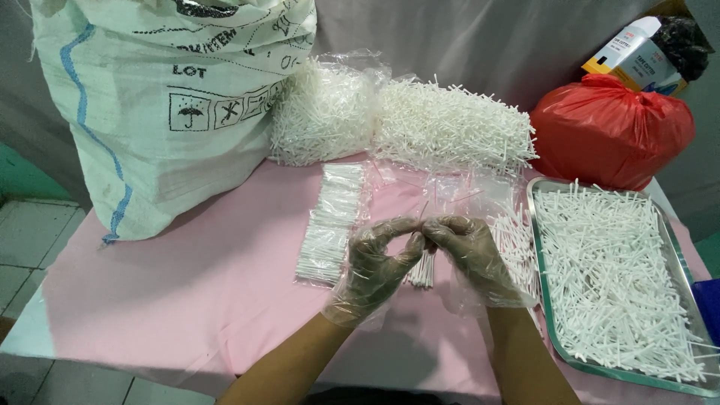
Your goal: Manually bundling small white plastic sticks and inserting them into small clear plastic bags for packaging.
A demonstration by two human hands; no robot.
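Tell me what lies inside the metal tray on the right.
The shiny rectangular metal tray holds a loose heap of thin white cotton swabs. They cover nearly all of its bottom, so anything beneath them is hidden.

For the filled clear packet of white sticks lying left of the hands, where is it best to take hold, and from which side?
Probably grip the filled clear packet across its narrow middle, coming from above with the left hand. It lies flat on the pink table, long and slim, and its left side looks free.

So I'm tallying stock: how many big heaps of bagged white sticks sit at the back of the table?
2: one heap beside the white woven sack, the other heap right of it, next to the red bag. More may be hidden behind.
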